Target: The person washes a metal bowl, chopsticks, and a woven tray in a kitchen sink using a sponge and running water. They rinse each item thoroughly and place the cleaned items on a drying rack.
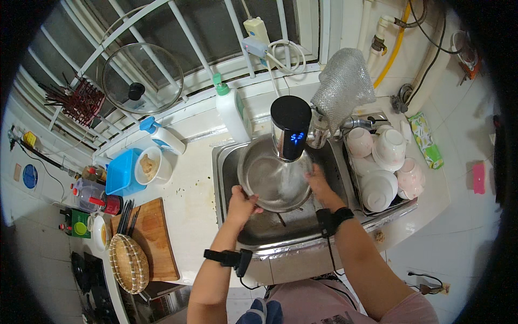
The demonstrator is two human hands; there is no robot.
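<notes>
A round stainless steel basin (pixel 259 178) is held in the sink (pixel 283 233), under running water. My left hand (pixel 242 206) grips its rim at the lower left, thumb on top. My right hand (pixel 319 182) holds the rim on the right side; its fingers are partly hidden and a little blurred. Above the basin stands a black electric tap heater (pixel 292 127) with a lit blue display, and a stream of water (pixel 286 178) falls from it into the basin. Dark sticks, perhaps chopsticks, (pixel 281 219) lie on the sink floor below the basin.
Right of the sink, a rack holds upturned white bowls (pixel 379 190). Behind stand a pump bottle (pixel 234 113) and something in bubble wrap (pixel 344 85). On the left are a spray bottle (pixel 166 137), a blue tub (pixel 124 172), a wooden cutting board (pixel 156 243) and a woven basket (pixel 128 263).
</notes>
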